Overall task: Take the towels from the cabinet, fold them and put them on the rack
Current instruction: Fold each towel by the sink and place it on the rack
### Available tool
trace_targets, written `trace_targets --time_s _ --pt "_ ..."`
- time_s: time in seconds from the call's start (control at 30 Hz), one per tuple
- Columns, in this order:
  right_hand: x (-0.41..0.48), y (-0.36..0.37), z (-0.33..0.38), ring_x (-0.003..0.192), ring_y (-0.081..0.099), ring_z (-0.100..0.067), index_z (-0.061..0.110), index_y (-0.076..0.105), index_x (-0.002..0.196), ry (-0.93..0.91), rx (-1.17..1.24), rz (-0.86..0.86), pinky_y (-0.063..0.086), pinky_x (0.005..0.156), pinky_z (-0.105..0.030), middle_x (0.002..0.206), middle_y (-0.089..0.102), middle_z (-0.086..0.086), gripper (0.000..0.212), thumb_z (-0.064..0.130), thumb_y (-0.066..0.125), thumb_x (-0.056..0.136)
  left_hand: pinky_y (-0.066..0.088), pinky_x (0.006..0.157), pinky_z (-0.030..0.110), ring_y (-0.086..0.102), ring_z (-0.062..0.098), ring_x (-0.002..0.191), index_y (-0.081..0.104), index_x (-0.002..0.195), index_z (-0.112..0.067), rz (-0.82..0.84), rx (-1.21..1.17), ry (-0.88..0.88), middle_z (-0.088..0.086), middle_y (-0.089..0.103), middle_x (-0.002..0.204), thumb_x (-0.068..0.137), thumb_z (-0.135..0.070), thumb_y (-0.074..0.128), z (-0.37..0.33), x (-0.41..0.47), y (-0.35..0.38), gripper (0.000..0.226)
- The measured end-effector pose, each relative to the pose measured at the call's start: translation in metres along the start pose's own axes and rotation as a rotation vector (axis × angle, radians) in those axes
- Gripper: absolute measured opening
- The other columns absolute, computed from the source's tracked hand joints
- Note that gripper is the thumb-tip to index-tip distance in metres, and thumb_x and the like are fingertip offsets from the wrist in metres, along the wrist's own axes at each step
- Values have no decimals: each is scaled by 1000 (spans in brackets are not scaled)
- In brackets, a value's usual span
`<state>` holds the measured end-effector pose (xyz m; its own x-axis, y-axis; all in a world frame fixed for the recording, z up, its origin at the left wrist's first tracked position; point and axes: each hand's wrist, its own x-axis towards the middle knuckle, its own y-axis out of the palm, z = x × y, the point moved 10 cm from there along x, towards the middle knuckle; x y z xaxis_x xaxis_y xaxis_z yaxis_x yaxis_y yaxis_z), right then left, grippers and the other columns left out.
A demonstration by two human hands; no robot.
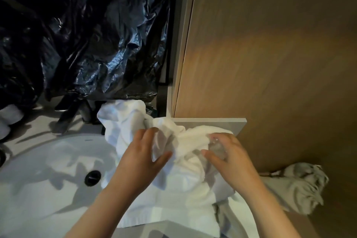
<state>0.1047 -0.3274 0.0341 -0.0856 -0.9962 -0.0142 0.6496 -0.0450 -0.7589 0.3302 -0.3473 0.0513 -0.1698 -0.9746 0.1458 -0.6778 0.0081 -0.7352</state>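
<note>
The white towel (179,185) lies in a loose heap on the desk (38,131), just to the right of the sink (44,172), and its far end is bunched up against the black plastic sheeting (87,35). My left grip (143,152) has a fold of it caught between thumb and fingers. My right grip (229,152) is curled round another bunch of the cloth, though that side is blurred and I cannot see how much fabric it really has. No fold is made yet, as far as I can judge. I am only sorting out edges.

The main risk is the sink. The towel's left edge already hangs over the rim, and if I drag the heap that way while spreading it, a corner could drop into the basin near the drain (92,177) and get wet if there is water there. The black tap (65,116) stands close behind the heap, so a lifted edge could snag on it.

On the right the desk ends close beside my right grip, and a second, greyer towel (301,189) sits lower down past that edge. I cannot tell what it rests on. If I pull too far right, this towel could slide off after it.

If my two grips hold layers from different edges, the fold will come out twisted.
</note>
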Motion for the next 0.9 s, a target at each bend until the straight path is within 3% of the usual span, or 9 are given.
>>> trace_targets --time_s 0.07,0.13,0.23,0.33,0.37,0.43,0.53,0.77,0.9 --pt "13 4 8 123 43 -3 32 55 132 -46 21 33 35 96 -13 135 47 16 49 50 66 87 48 74 27 60 19 92 44 138 -22 25 19 -36 -2 53 121 85 -46 68 5 7 6 63" --pt "24 9 10 127 40 -2 30 56 135 -69 -3 74 31 98 -8 138 46 16 51 48 67 88 44 65 27 62 21 84 50 134 -21 15 54 -30 1 61 108 86 -42 68 4 14 8 55" --pt "33 18 3 122 48 -13 20 65 127 -53 -45 111 39 104 -27 127 57 5 45 39 72 87 38 57 29 61 21 73 61 112 -14 -25 59 -19 -1 62 82 87 -25 68 3 23 6 28" --pt "37 19 -2 95 57 -16 18 73 95 -43 -40 115 46 88 -30 99 62 2 17 30 76 84 41 54 23 56 8 61 65 99 -13 -70 -18 -33 -11 56 65 85 -17 69 4 23 0 15" --pt "37 17 -3 87 58 -15 17 72 84 -45 -36 111 47 82 -29 92 62 2 11 27 78 83 44 54 27 57 10 60 65 95 -12 -77 -31 -30 -9 57 64 84 -15 70 2 20 -1 12" --pt "36 12 -7 74 57 -10 15 67 69 -43 -12 93 44 72 -25 79 63 3 19 22 80 80 49 57 38 59 20 61 64 88 -12 -67 -36 -25 -2 60 64 85 -15 69 -3 13 -1 7" --pt "24 5 -9 63 55 -5 18 63 59 -50 28 75 39 62 -14 63 61 6 28 21 80 80 50 60 42 56 22 62 58 79 -14 -41 -43 -34 0 58 65 86 -15 67 -4 1 -1 12" --pt "-19 -21 -15 52 51 -4 39 68 78 19 195 -136 40 54 -12 59 58 13 17 43 83 72 39 53 21 43 13 53 49 69 -17 -54 -35 -64 -2 50 58 87 -26 66 1 -26 -6 27" --pt "-29 -10 -19 59 54 -2 32 69 105 92 109 -56 41 55 -13 57 55 10 37 53 77 75 41 57 12 52 6 61 49 68 -20 -72 -34 -98 -4 52 56 87 -34 68 3 -35 -7 30"
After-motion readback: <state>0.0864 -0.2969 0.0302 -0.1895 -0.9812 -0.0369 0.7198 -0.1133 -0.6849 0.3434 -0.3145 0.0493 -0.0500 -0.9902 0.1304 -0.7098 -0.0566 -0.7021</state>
